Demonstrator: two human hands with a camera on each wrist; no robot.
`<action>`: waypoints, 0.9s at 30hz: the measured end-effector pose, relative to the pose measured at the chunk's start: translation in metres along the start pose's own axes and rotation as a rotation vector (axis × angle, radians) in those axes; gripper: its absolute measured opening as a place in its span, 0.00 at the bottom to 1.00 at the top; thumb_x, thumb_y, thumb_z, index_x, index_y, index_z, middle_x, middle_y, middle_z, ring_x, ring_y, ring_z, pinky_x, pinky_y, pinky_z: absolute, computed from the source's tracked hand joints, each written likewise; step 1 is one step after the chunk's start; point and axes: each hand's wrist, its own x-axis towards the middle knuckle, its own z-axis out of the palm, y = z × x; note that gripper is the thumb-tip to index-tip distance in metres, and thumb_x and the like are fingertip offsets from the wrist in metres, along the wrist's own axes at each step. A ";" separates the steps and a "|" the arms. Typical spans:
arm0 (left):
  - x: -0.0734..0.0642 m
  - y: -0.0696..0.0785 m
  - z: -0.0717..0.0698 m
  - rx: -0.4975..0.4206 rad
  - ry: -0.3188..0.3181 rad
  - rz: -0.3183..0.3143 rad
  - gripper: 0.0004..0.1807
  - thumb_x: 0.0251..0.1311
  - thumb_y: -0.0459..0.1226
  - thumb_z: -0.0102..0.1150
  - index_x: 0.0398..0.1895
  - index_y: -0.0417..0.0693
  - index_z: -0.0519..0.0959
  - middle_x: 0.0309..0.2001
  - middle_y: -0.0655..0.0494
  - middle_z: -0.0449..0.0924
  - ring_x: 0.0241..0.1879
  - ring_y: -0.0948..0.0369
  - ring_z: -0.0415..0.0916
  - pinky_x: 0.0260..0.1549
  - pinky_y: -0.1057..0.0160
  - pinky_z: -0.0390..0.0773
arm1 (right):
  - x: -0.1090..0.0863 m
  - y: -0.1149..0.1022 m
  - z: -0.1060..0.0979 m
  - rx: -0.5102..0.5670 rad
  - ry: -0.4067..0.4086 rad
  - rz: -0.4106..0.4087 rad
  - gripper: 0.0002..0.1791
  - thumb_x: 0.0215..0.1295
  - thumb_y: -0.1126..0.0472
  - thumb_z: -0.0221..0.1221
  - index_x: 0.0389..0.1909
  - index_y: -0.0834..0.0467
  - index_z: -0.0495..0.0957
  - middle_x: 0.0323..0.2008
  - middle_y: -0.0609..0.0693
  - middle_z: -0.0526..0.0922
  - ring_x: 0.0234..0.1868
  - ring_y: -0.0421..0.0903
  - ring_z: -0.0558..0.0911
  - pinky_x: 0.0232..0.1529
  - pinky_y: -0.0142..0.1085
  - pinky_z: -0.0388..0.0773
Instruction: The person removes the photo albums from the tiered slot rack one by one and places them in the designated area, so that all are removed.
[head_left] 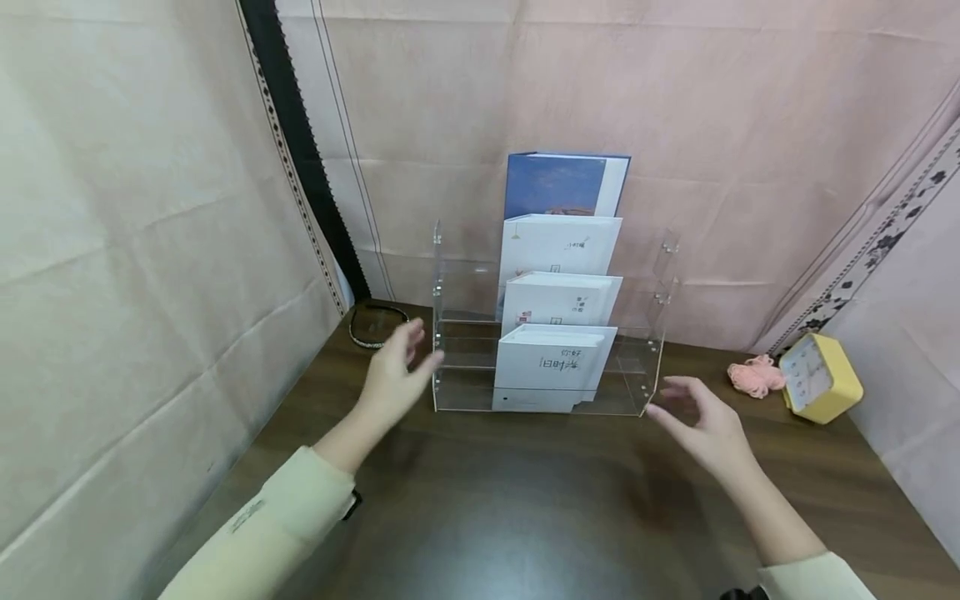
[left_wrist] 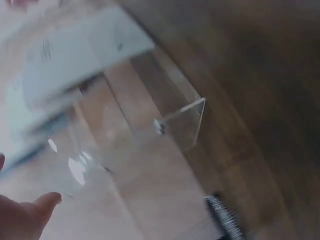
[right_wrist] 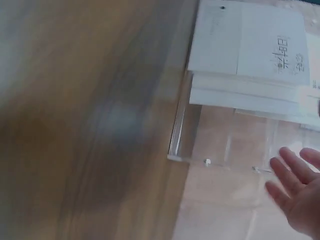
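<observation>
Left grip (head_left: 396, 367) and right grip (head_left: 699, 423), loosely spread, flank a clear, tiered rack (head_left: 465, 392) of rectangular booklets (head_left: 553, 357).

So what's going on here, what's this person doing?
A person's left grip is close to the left side of a clear tiered stand on the brown table, and the right grip is by its front right corner. Neither appears to hold it; whether they touch it is unclear. White booklets stand in the tiers, with a blue book at the back.
</observation>
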 end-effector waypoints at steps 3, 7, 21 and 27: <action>0.025 -0.022 0.009 -0.227 0.111 -0.159 0.35 0.62 0.41 0.58 0.66 0.32 0.57 0.64 0.37 0.62 0.62 0.49 0.63 0.57 0.57 0.67 | 0.015 0.005 0.019 0.183 0.047 0.095 0.25 0.58 0.52 0.65 0.52 0.61 0.73 0.44 0.56 0.82 0.43 0.51 0.80 0.42 0.33 0.76; 0.044 -0.044 0.025 -0.331 0.124 -0.308 0.37 0.63 0.41 0.58 0.66 0.28 0.56 0.65 0.35 0.60 0.63 0.48 0.61 0.58 0.59 0.65 | 0.034 0.008 0.049 0.348 0.027 0.173 0.29 0.57 0.52 0.66 0.53 0.65 0.71 0.49 0.60 0.78 0.51 0.54 0.76 0.51 0.38 0.72; 0.060 -0.054 0.041 -0.049 0.182 -0.208 0.16 0.65 0.32 0.51 0.51 0.29 0.76 0.42 0.39 0.81 0.38 0.51 0.78 0.41 0.54 0.78 | 0.064 0.011 0.096 0.561 0.062 0.263 0.29 0.47 0.58 0.72 0.48 0.65 0.72 0.43 0.61 0.79 0.42 0.51 0.78 0.40 0.28 0.75; 0.062 -0.054 0.043 0.019 0.188 -0.168 0.15 0.64 0.31 0.52 0.50 0.30 0.77 0.43 0.39 0.81 0.36 0.50 0.78 0.39 0.52 0.78 | 0.067 0.009 0.107 0.494 -0.004 0.259 0.33 0.44 0.56 0.74 0.48 0.62 0.68 0.43 0.58 0.80 0.43 0.51 0.78 0.38 0.31 0.75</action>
